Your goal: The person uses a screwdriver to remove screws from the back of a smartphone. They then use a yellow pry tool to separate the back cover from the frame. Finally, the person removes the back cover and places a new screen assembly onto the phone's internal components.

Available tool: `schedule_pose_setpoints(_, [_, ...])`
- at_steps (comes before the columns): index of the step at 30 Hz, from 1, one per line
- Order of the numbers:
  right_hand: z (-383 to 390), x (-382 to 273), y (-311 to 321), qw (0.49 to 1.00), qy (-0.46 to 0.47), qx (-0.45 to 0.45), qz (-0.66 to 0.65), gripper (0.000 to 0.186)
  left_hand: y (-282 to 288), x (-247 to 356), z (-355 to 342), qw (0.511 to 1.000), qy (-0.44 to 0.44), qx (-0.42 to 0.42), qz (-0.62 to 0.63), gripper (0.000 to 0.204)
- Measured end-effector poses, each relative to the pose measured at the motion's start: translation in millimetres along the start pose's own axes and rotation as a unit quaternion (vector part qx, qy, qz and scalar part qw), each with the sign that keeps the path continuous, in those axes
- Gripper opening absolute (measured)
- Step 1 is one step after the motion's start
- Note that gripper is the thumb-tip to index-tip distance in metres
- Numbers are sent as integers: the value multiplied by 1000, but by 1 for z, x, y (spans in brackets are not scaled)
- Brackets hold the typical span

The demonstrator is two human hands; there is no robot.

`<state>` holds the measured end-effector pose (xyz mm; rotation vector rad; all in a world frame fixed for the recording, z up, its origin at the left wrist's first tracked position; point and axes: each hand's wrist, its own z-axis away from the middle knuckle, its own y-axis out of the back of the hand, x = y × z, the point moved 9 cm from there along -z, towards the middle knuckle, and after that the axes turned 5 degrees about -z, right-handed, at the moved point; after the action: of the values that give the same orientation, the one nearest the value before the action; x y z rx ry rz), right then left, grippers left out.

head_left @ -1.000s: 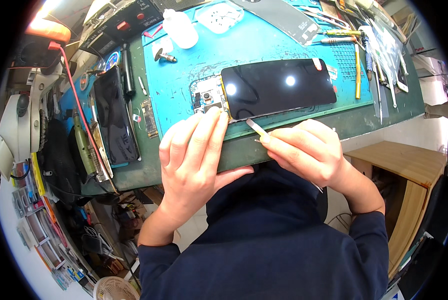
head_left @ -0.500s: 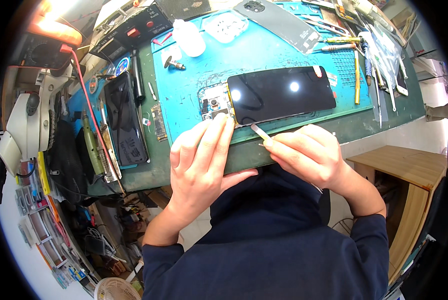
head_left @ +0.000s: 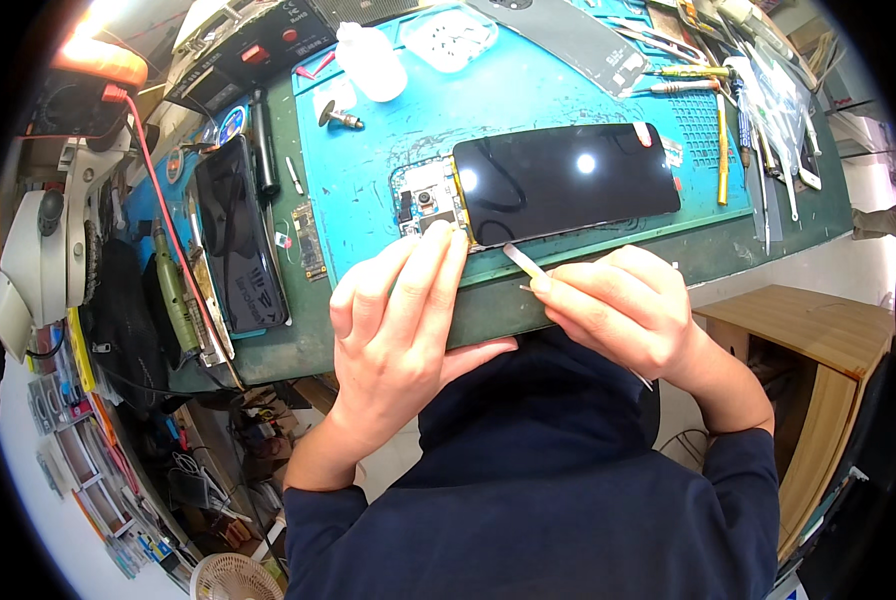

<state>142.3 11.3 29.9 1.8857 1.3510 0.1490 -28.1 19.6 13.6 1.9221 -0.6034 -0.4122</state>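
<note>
A phone screen (head_left: 568, 185), black and glossy, lies face up on the blue mat. At its left end sits an exposed circuit board (head_left: 430, 190) with a round camera module. My left hand (head_left: 393, 310) has its fingers stretched out, the tips resting on the board's near edge; its thumb points right, apart from the phone. In my right hand (head_left: 623, 305) a slim pry tool (head_left: 524, 262) with a flat pale tip is pinched. That tip is at the screen's near edge; whether it touches cannot be made out. A thin metallic end shows beneath the right hand.
Left of the mat (head_left: 368, 150) lie another dark phone (head_left: 240, 240) and a small circuit board (head_left: 309, 242). A white bottle (head_left: 372, 62), a tray of small parts (head_left: 450, 40) and a grey phone back (head_left: 568, 42) are behind. Several tools, including a yellow-handled one (head_left: 722, 150), lie right.
The view has shifted slightly. Both hands keep nearly the same pose, and the pry tool stays by the screen's near edge.
</note>
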Motion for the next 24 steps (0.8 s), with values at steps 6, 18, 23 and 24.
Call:
schedule_pose_setpoints(6, [-1,0,0,1000,-2,1,-1,30,0,0,0,1000,-1,-2,-2,96])
schedule_pose_setpoints(18, [0,0,0,1000,-1,7,0,30,1,0,-1,1000,0,-5,-1,96])
schedule_pose_setpoints(23, [0,0,0,1000,0,10,-5,30,1,0,0,1000,0,-5,-3,97])
schedule_pose_setpoints(24, [0,0,0,1000,0,8,-6,30,0,0,-1,1000,-1,-5,-2,97])
